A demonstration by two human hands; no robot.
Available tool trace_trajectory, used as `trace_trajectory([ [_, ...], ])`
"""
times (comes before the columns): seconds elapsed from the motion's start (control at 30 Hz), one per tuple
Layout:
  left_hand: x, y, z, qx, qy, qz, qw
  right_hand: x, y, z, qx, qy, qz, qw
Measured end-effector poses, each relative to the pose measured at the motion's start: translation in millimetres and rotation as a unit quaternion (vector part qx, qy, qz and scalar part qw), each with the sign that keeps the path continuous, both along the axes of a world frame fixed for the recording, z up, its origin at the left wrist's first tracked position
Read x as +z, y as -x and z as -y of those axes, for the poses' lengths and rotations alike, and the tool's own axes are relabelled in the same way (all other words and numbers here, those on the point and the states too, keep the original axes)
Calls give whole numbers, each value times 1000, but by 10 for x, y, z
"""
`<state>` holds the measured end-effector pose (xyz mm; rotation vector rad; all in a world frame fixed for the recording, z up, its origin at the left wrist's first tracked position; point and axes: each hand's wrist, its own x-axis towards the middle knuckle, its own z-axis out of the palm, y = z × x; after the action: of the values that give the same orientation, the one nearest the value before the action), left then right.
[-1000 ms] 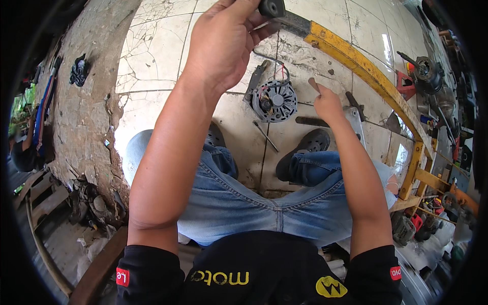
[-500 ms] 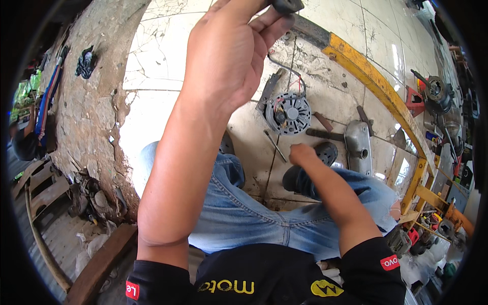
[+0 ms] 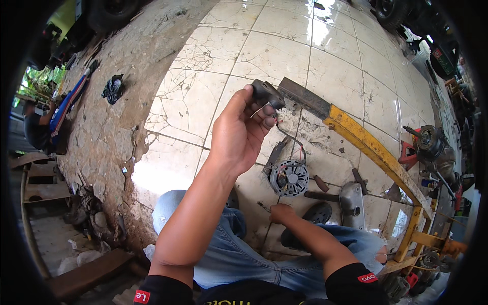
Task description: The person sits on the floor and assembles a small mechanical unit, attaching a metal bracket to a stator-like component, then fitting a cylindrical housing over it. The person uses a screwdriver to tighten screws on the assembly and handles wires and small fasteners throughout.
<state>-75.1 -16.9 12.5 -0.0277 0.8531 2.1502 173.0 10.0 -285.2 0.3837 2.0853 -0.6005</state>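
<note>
Up front, the left hand (image 3: 238, 138) has its grip clamped on a stubby black part (image 3: 268, 94), holding it above the tiled floor (image 3: 277, 51) — right by the dark end of a yellow bar (image 3: 373, 146); whether they touch, I can't tell. Lower, the right hand (image 3: 281, 214) has its grip closed around a slim rod (image 3: 263, 206) — near the round grey alternator (image 3: 291, 178).

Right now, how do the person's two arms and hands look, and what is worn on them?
The left hand and right hand show no gloves, watch or bracelet. Both forearms are uncovered. The left sleeve and right sleeve are black, each with a red patch bearing white lettering.
</note>
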Motion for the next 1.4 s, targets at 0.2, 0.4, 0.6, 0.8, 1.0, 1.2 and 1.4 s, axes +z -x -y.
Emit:
trace_trajectory([
  [0.2,-135,23,-167,-13,16,-43,999,1400,147,-547,21,-19,-53,998],
  [0.4,-888,481,-99,101,307,-198,925,2656,-252,-1245,-115,-133,-102,979],
  [0.6,-1935,715,65,63,475,-147,865,2628,-617,-1446,-288,-180,-226,913],
  [0.8,-2717,446,350,-101,653,-245,710,2860,-435,-1478,-327,-141,-211,910],
  [1.0,-3521,-96,452,-348,669,-296,586,2817,-460,-1534,-360,-113,-205,903],
  [1.2,-3641,-539,648,-390,664,-348,535,2723,-475,-1622,-346,-112,-213,907],
  [1.4,-3358,-870,600,-494,608,-454,424,2765,-473,-1636,-370,-114,-188,903],
])
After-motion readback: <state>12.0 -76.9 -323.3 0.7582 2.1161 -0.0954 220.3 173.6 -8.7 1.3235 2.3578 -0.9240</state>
